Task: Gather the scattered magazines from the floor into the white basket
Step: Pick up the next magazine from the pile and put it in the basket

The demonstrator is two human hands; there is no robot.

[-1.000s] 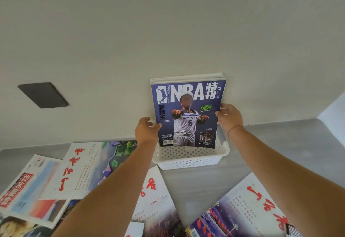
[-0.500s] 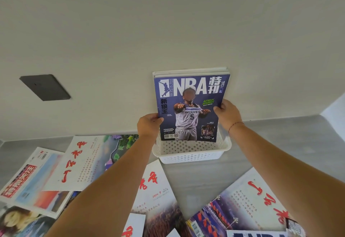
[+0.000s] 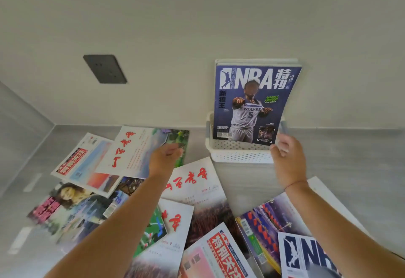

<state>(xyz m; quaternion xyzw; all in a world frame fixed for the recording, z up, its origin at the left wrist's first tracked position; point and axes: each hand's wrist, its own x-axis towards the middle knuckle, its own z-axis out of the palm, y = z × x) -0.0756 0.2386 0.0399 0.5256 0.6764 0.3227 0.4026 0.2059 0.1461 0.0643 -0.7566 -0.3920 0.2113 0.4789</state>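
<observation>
Right hand [image 3: 288, 157] touches basket's [image 3: 238, 154] upright NBA magazine [image 3: 252, 102].

My grey floor [image 3: 341, 152] carries the white basket [image 3: 238, 155] against the wall; loose magazines [image 3: 188, 181] lie overlapping left of and in front of the basket.

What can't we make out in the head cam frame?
- White basket interior: hidden by the NBA magazine standing in it, so the count behind is unclear.
- Right hand grip: fingertips sit at the basket's corner; contact unclear.
- Left hand: motion-blurred over a floor magazine; touching or not is uncertain.
- Second NBA magazine: cut off by the bottom edge and the right arm.
</observation>
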